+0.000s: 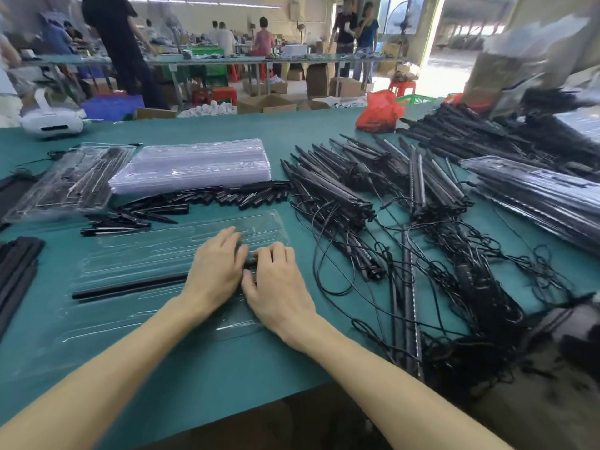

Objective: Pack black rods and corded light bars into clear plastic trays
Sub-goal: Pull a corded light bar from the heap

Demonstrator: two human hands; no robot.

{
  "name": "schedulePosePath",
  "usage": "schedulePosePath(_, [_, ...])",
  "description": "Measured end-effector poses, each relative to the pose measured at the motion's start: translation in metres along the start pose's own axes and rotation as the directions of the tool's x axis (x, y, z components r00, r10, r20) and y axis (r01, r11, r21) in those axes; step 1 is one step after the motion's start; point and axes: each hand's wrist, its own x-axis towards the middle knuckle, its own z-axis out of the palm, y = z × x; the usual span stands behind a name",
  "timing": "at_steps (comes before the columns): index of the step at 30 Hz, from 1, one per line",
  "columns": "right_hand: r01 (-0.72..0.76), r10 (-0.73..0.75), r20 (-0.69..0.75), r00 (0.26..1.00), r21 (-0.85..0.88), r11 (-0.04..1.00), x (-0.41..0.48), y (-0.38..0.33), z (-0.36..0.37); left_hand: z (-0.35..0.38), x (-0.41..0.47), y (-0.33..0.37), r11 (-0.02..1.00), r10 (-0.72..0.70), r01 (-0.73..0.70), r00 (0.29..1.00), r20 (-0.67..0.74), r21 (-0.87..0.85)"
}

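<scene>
A clear plastic tray (136, 254) lies flat on the green table in front of me. A long black rod (130, 286) lies in one of its grooves, running left from under my hands. My left hand (216, 271) rests on the rod's right part with fingers lying forward over the tray. My right hand (276, 280) sits beside it, fingers curled down onto the rod's right end; whether it pinches the rod is hidden. Corded light bars (341, 193) lie heaped to the right, cords tangled.
A stack of clear trays (194, 164) stands behind, with a packed tray (68, 183) to its left. Short black spikes (207, 198) lie between stack and my tray. More packed trays (545, 193) and rods (487, 131) sit far right. A red bag (380, 112) is beyond.
</scene>
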Motion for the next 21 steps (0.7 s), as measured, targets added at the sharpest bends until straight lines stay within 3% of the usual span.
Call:
schedulePosePath(3, [-0.009,0.009,0.002,1.0,0.061,0.998,0.001,0.004,0.0,0.004,0.004,-0.005,0.976,0.013,-0.043,0.99,0.141,0.212])
schedulePosePath(9, [-0.101,0.097,0.027,0.995,0.226,0.969,0.003,0.008,-0.007,-0.002,0.016,0.013,0.921,-0.135,0.011,0.947,0.293,0.389])
schedulePosePath(13, [-0.215,0.224,0.028,0.974,0.424,0.88,0.001,0.008,-0.011,0.003,0.011,0.043,0.912,-0.206,0.108,0.955,0.214,0.396])
schedulePosePath(21, [-0.219,0.263,0.007,0.965,0.577,0.787,0.012,0.016,-0.022,0.008,0.001,0.045,0.947,-0.176,0.131,0.975,0.132,0.293])
